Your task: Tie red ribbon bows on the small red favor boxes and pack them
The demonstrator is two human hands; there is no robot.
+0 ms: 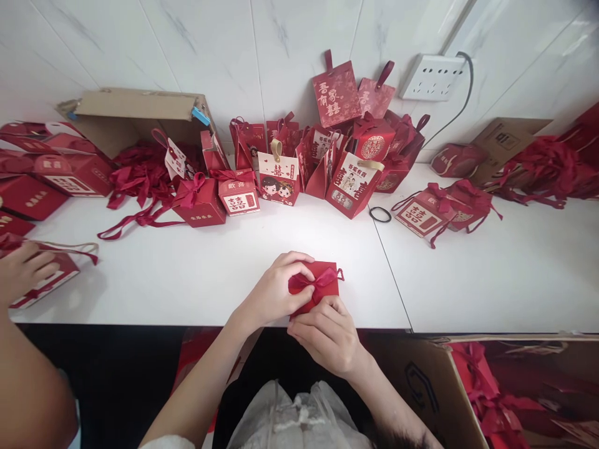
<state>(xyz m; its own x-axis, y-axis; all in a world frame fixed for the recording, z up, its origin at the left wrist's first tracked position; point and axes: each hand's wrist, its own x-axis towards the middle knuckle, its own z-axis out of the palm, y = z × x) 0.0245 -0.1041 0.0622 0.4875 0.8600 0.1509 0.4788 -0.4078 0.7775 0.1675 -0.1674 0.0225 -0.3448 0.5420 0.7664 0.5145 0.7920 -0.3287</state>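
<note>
Resting at the near edge of the white table (196,280), a small red box (322,284) sat between both hands in the head view. Left hand (276,290) fingers pinched its red ribbon bow (311,282); right hand (327,333) fingers gripped the box's near side. Finished red boxes (281,178) lined the wall. Another person's hand (23,268) rested on a flat box at far left.

The small red box (318,288) looks like matt card tied with a satin-sheened cloth ribbon (312,282), the worktop (196,274) is smooth white with a faint gloss, the wall tiles (187,43) are glossy marbled, and the open carton (135,115) is rough brown cardboard.
</note>
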